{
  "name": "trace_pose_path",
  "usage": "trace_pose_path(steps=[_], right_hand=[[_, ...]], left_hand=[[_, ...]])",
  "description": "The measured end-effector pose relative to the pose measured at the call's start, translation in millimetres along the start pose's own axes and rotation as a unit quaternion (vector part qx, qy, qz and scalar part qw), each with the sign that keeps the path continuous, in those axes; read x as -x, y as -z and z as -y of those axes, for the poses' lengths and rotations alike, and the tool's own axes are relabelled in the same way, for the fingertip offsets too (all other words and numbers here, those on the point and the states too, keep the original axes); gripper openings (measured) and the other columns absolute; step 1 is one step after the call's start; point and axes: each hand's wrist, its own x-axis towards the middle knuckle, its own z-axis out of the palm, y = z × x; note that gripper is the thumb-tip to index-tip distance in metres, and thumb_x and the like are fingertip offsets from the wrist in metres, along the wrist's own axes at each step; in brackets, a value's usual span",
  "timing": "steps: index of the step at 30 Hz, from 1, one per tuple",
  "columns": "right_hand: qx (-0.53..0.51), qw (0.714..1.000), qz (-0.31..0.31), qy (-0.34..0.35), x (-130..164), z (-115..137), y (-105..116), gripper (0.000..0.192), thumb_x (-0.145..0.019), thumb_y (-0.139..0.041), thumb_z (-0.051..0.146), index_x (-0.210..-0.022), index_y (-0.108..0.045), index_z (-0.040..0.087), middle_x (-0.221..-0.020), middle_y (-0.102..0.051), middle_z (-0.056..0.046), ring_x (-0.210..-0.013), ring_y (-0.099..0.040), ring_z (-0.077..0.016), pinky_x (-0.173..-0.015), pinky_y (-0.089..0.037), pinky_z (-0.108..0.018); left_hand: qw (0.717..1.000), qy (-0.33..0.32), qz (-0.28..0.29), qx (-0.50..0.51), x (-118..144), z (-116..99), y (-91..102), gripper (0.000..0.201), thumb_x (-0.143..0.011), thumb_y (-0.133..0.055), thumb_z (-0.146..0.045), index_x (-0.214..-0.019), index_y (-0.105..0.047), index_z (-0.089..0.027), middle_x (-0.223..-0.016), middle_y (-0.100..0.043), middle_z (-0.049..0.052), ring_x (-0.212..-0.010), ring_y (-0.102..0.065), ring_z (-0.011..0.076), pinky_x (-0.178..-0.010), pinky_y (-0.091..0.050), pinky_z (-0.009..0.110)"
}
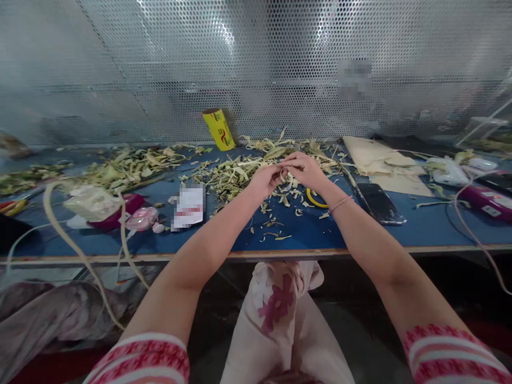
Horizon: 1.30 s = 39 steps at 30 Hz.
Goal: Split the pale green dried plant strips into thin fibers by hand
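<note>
My left hand (267,179) and my right hand (303,169) meet above the blue table, fingertips pinched together. Between them a pale curled strip of dried plant (286,182) hangs down; its upper part is hidden by the fingers. Beneath and behind both hands spreads a pile of dried green and cream plant pieces (228,178). Small scraps lie loose on the tabletop in front. A yellow ring-shaped handle (317,199) rests just below my right wrist; what it belongs to is hidden.
A yellow cardboard tube (219,129) leans near the perforated metal wall (256,69). A white paper-like item (189,208) and a maroon object (116,213) lie left. A black phone (380,202), cream sheets (388,165) and a purple device (486,201) lie right. Cables hang over the table edge.
</note>
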Motion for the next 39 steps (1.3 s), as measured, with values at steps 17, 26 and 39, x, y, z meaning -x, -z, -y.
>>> trace_pose_path(steps=[17,26,39], right_hand=[[-0.118,0.971,-0.113,-0.177,-5.9,-17.7,-1.6,0.031,-0.073,-0.061,0.028,-0.1,-0.066,0.014,-0.091,-0.067,-0.006,-0.071,-0.061,-0.0154,-0.067,-0.052,-0.031],[0.067,0.991,-0.033,-0.114,-3.9,-10.1,0.7,0.029,-0.073,-0.057,0.014,-0.098,-0.072,0.016,-0.092,-0.071,-0.008,-0.081,-0.064,-0.0192,-0.077,-0.05,-0.033],[0.0,0.985,-0.031,-0.169,-2.3,-11.3,0.0,0.023,-0.078,-0.053,0.026,-0.082,-0.073,0.016,-0.061,-0.066,-0.002,-0.054,-0.059,-0.0146,-0.057,-0.045,-0.026]], left_hand=[[0.997,-0.041,0.018,-0.056,8.8,-4.9,1.5,0.012,-0.073,-0.061,0.0,-0.073,-0.059,-0.012,-0.061,-0.061,-0.002,-0.056,-0.058,0.006,-0.073,-0.054,0.026],[0.995,-0.051,0.071,-0.04,6.5,-7.1,4.0,0.025,-0.063,-0.056,0.005,-0.075,-0.05,-0.016,-0.067,-0.056,-0.005,-0.062,-0.059,0.0059,-0.075,-0.054,0.028],[0.86,-0.334,0.038,-0.383,1.9,-4.2,11.8,0.01,-0.075,-0.066,-0.022,-0.084,-0.065,-0.019,-0.096,-0.068,0.004,-0.084,-0.062,0.0155,-0.072,-0.048,0.028]])
